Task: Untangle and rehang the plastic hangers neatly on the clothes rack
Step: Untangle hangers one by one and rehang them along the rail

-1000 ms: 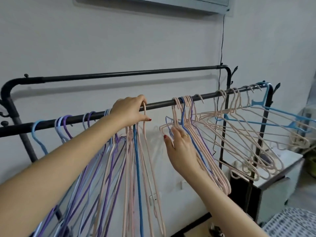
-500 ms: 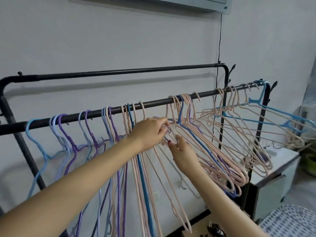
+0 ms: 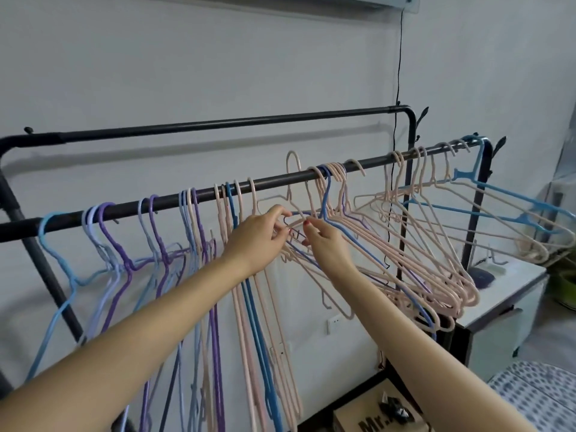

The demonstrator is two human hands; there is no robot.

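Your left hand [image 3: 260, 236] and right hand [image 3: 325, 247] met just below the front rail [image 3: 274, 182] of the black clothes rack [image 3: 405, 113], each pinching the shoulder wire of one thin pale pink hanger [image 3: 293, 165] whose hook stood above the rail, off it. Beside it, a tangled pink and blue bunch [image 3: 405, 269] splayed rightward, while purple, lilac and blue hangers [image 3: 156, 244] hung straight at the left.
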